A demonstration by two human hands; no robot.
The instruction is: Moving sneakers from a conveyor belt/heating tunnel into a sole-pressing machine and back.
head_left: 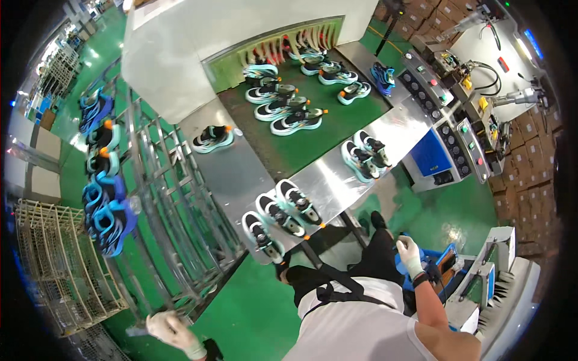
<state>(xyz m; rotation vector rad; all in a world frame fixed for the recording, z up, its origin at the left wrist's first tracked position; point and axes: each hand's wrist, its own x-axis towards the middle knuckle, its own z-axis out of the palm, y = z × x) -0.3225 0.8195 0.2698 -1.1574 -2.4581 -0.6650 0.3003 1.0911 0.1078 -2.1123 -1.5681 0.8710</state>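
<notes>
My left hand (171, 331), in a white glove, is at the near end of a metal rack (208, 234), its fingers curled over the end rail. My right hand (410, 256), also gloved, hangs beside my hip with the fingers curled in and nothing visible in them. It is nearest to a blue bin (430, 256). Three black, white and mint sneakers (278, 215) stand at the near left corner of a steel table (325, 186). A pair of sneakers (365, 157) stands farther right, and a single sneaker (212, 139) at the left.
Several sneakers (296, 121) sit on a green conveyor belt (289, 150) at a white machine's curtained opening (289, 45). Blue shoes (108, 225) line the rack's left side. A wire cart (60, 259) stands left. Control boxes (454, 150) and stacked cartons (527, 174) are right.
</notes>
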